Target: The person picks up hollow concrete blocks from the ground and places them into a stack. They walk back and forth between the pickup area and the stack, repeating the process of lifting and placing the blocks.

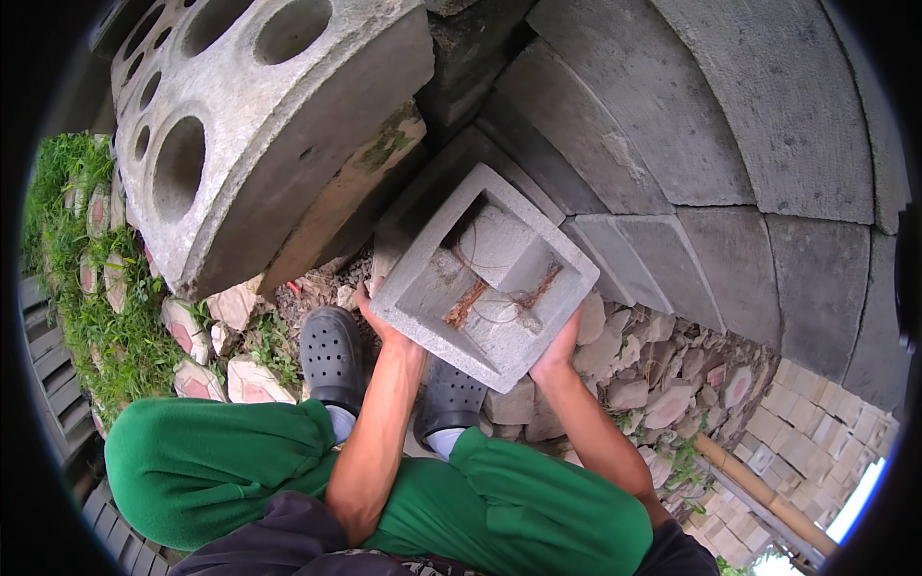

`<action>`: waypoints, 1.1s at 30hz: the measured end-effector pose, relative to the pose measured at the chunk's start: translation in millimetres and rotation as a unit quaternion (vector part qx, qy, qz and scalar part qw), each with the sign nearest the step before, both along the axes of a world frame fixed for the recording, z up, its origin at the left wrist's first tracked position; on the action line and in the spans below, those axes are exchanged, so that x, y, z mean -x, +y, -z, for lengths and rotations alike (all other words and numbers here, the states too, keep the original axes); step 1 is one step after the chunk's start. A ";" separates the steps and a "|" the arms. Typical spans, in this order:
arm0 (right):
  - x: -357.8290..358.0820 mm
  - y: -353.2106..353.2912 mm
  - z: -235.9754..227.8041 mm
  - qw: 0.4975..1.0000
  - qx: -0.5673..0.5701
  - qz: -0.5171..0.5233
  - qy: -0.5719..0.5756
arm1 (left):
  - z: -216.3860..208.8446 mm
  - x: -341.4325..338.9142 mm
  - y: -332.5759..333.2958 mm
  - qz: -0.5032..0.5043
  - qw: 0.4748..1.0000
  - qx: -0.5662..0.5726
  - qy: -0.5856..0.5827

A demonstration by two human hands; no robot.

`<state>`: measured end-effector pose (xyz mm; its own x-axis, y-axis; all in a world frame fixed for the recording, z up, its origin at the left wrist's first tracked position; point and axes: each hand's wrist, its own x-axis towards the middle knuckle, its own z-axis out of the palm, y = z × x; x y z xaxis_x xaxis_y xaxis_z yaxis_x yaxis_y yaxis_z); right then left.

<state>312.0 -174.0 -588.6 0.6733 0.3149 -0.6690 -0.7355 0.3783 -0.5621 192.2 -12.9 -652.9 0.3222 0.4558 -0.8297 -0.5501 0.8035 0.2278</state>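
Note:
A grey hollow concrete block [580, 280] is tilted in front of me, its open side facing up. Inside the hollow lie brown dry debris [465, 305] and thin wiry strands. My left hand [386, 331] grips the block's near left side, with the fingertips hidden beneath it. On the near right side my right hand [560, 353] is closed round the wall, its fingers mostly out of sight. Whether the block's far end rests on anything, I cannot tell.
Stacked grey concrete blocks [725, 259] rise on the right. A large concrete slab with round holes [288, 144] leans at the upper left. Broken stones [663, 398] cover ground beside my grey clogs [332, 350]. Grass [82, 230] grows at left; a bamboo pole [759, 490] lies lower right.

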 end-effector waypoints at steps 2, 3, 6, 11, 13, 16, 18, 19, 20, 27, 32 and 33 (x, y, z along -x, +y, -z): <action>-2.3 -3.1 3.7 1.000 0.001 -0.012 -0.006 | -17.9 -12.0 2.6 0.000 1.000 0.003 0.011; -2.5 -3.5 5.1 1.000 0.009 -0.017 -0.013 | -28.9 -19.1 5.8 -0.001 1.000 0.007 0.019; 1.6 -2.3 3.5 0.999 0.036 -0.027 -0.023 | -47.0 -35.0 15.5 -0.015 0.999 0.008 0.044; 31.0 -2.7 -3.6 0.993 0.079 -0.034 -0.083 | -27.1 -22.7 12.1 -0.012 0.998 -0.056 -0.023; 44.6 2.1 -8.3 0.991 0.094 -0.034 -0.087 | -30.2 -21.3 0.8 -0.044 0.991 -0.120 -0.045; 50.6 5.4 -14.5 0.993 0.095 -0.018 -0.064 | -43.7 -26.0 -18.0 -0.009 0.972 -0.235 -0.012; 51.3 4.5 -14.5 0.994 0.088 -0.009 -0.058 | -40.7 -21.9 -19.7 -0.010 0.977 -0.212 -0.016; 51.7 2.9 -12.6 0.994 0.084 -0.008 -0.064 | -38.1 -20.5 -19.9 -0.010 0.980 -0.200 -0.018; 51.9 1.7 -10.7 0.994 0.079 -0.007 -0.069 | -35.3 -19.5 -20.1 -0.016 0.980 -0.196 -0.012; 62.6 -4.3 7.5 0.988 0.113 -0.007 -0.105 | -19.6 -8.8 -21.9 -0.016 0.984 -0.179 -0.018; 63.3 -9.9 15.0 0.984 0.123 -0.020 -0.127 | -18.7 -7.1 -22.7 -0.016 0.987 -0.160 -0.021; 63.8 -10.6 15.6 0.982 0.132 -0.019 -0.130 | -19.4 -7.6 -23.4 -0.018 0.987 -0.156 -0.020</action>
